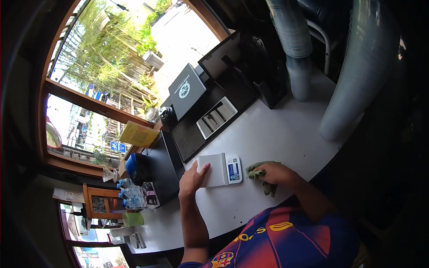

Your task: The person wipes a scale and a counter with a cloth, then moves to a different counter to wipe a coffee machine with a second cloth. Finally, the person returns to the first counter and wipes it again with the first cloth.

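Note:
A white kitchen scale [212, 170] with a blue-and-white label strip lies on the light counter. My left hand [194, 177] grips its left edge, thumb over the top plate and the other fingers along the side. To the right of the scale, my right hand [273, 173] is closed around a bunched green cloth [268, 188], part of which hangs onto the counter. A few small dark specks dot the surface below the scale.
A white tablet [217, 118] lies on a black ribbed mat [187, 142], near a dark board with a logo [187, 91]. Tall stacks of clear plastic cups [298, 80] stand at the right. Water bottles [130, 194] and a green cup [133, 219] are at the left, beside windows.

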{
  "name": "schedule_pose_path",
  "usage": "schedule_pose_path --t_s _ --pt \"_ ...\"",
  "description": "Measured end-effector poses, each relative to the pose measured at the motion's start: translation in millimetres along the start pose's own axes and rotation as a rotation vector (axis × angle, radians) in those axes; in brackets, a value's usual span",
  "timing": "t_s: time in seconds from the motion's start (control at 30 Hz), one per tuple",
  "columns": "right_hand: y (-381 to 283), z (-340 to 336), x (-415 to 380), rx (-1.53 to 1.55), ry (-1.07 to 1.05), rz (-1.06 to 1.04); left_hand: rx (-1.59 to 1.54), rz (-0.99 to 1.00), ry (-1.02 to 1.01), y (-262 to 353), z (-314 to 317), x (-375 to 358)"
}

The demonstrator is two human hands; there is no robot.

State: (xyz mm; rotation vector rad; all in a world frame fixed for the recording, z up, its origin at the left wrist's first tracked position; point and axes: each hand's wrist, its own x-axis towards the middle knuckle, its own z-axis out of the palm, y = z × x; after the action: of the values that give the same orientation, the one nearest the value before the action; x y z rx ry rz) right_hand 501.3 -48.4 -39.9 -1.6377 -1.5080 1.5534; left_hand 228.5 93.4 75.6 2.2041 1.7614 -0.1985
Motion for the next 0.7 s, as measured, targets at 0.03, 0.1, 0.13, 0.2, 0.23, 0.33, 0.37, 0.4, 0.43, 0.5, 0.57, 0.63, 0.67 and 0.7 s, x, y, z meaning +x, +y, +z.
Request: schedule_pose_path --t_s 0.03,0.1,0.13,0.2,0.23,0.33,0.37,0.4,0.43,0.5,0.57,0.63,0.67,0.7 --pt "15 -9 -5 0.042 0.189 -0.028 -0.04 -0.02 -0.021 1 -5 -5" --pt "43 -22 -6 0.072 0.553 -0.136 -0.122 -0.052 -0.058 0 -12 -12" --pt "56 -27 0 0.064 0.728 -0.215 -0.154 0.005 0.021 -6 -7 -13" --pt "58 -25 6 0.047 0.832 -0.245 -0.193 0.109 0.155 -30 12 -22" --pt "46 -28 0 0.029 0.771 -0.202 -0.332 0.149 0.157 -35 20 -25" --pt "30 -20 8 -0.035 0.67 -0.268 -0.701 0.24 0.152 -48 37 -32" --pt "26 -14 14 -0.032 0.623 -0.292 -0.696 0.304 0.098 -56 36 -33" --pt "22 -7 21 -0.034 0.568 -0.318 -0.651 0.34 0.054 -60 33 -34" --pt "16 2 30 -0.056 0.528 -0.297 -0.61 0.371 0.017 -64 30 -36" --pt "-5 19 41 0.083 0.383 -0.179 -0.553 0.436 -0.053 -78 26 -38" --pt "-21 38 53 0.208 0.209 -0.195 -0.654 0.354 0.16 -86 35 -47" --pt "-35 66 59 0.262 0.098 -0.311 -0.707 0.263 0.351 -103 58 -53" --pt "-48 81 57 0.256 0.092 -0.356 -0.808 0.179 0.384 -113 75 -59" --pt "-70 91 49 0.29 0.001 -0.178 -0.951 0.117 0.303 -116 85 -69"
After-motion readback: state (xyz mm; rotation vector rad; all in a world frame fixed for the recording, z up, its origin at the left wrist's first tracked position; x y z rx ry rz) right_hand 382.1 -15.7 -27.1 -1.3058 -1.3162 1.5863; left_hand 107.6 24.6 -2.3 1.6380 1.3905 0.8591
